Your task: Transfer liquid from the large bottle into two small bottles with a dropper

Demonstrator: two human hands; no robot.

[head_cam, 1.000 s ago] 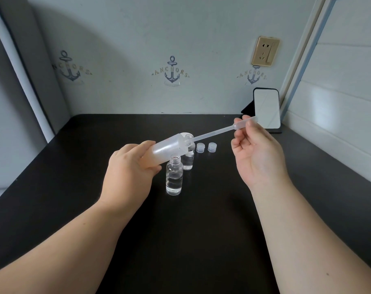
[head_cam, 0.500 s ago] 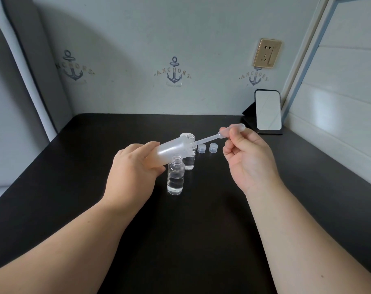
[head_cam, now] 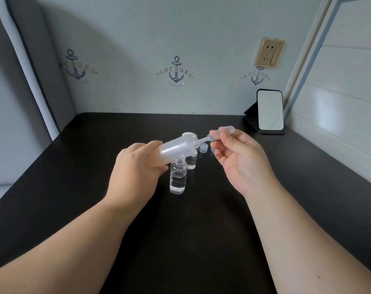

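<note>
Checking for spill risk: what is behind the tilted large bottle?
Behind the frosted plastic large bottle, held by the left hand, stand a second clear small bottle, mostly hidden, and a white round lid. Its fill level is hidden.

text: "ANCHORS" | on: three anchor emblems [head_cam: 176, 70] printed on wall [head_cam: 138, 39] | left and right prints partly blurred

A black bench [head_cam: 201, 240] fills the lower half of the frame. Behind it, a pale wall [head_cam: 138, 28] carries three navy anchor prints lettered "ANCHORS": one at upper left [head_cam: 75, 66], one at centre [head_cam: 176, 71], one toward the right [head_cam: 257, 77]. A gold wall socket [head_cam: 269, 52] sits just above the right print. A small black-framed mirror [head_cam: 270, 111] stands on the bench's far right corner.
</note>
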